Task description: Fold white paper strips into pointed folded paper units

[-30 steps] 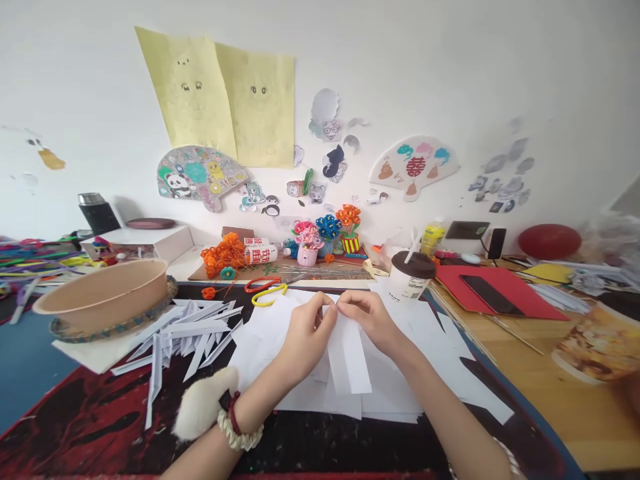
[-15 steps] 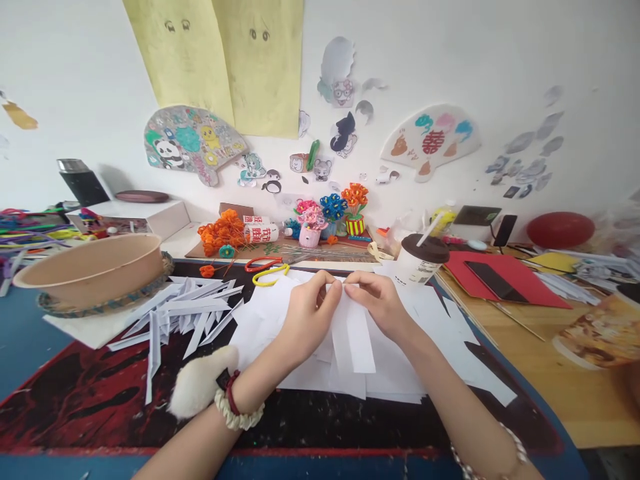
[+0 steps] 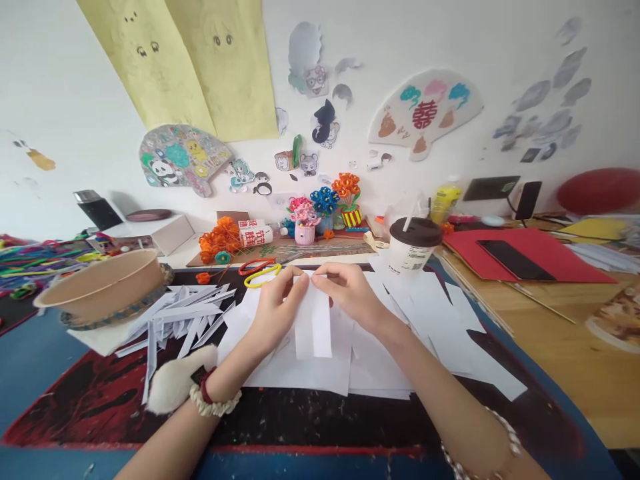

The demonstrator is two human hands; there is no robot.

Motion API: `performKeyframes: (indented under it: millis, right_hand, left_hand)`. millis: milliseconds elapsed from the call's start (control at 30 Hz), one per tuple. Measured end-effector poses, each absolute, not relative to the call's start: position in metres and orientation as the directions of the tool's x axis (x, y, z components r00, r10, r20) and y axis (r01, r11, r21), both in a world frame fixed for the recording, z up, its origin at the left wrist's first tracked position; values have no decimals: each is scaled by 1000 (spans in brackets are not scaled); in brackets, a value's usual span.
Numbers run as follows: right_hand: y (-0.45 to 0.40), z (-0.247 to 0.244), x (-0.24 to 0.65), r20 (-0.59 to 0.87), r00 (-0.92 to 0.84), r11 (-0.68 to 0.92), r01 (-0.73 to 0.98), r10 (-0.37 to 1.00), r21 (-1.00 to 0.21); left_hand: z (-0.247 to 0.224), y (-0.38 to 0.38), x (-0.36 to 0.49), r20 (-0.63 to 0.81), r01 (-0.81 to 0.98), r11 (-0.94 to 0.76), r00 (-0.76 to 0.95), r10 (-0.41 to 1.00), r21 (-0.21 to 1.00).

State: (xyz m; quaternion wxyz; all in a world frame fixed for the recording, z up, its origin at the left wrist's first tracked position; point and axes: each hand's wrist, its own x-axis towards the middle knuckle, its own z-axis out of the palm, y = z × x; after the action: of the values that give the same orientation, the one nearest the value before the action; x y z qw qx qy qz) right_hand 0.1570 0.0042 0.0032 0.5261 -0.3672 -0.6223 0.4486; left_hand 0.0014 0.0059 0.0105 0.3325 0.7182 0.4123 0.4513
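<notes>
A folded strip of white paper (image 3: 314,330) hangs down between my hands, its crease running lengthwise. My left hand (image 3: 279,303) pinches its upper left edge between thumb and fingers. At the upper right corner, my right hand (image 3: 347,293) grips the same strip, thumb and forefinger pressed together. Loose white sheets (image 3: 380,363) lie spread under both hands. To the left is a heap of folded paper strips (image 3: 187,313). A fluffy white thing (image 3: 173,383) rests beside my left wrist.
A beige basin (image 3: 105,287) stands at the left. Yellow-handled and red-handled tools (image 3: 263,273) lie behind my left hand. A lidded drink cup (image 3: 413,250) with a straw stands behind my right hand. A red folder (image 3: 540,253) bearing a dark phone-like slab (image 3: 515,260) lies at the right.
The view has turned and tilted slightly, so most things sit differently in the picture. Both hands still hold the paper strip by its top, and the fingers have barely shifted.
</notes>
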Motion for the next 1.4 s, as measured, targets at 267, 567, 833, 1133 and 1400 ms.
performKeyframes:
  millis: [267,567,833,1133,1400]
  right_hand:
    - [10,8,158,375,-154,392,91,914,-916]
    - [10,2,154,386,-114,391,26,915,-920]
    - [7,0,153,336,-114,335,-29,935,-942]
    - [-1,4,151,386,-86,387,-12,918,-922]
    - [-1,-2,152,399,-56,399,-12,915,-917]
  left_hand:
    - [9,17,0,341,333,-410,249,907,849]
    - [6,16,2,470,428,-509,201,860,747]
    - [8,9,4,486,408,-530,214,847,744]
    - [10,4,0,557,345,-599,223,800,723]
    - [9,3,1,579,304,-622,229,783,721]
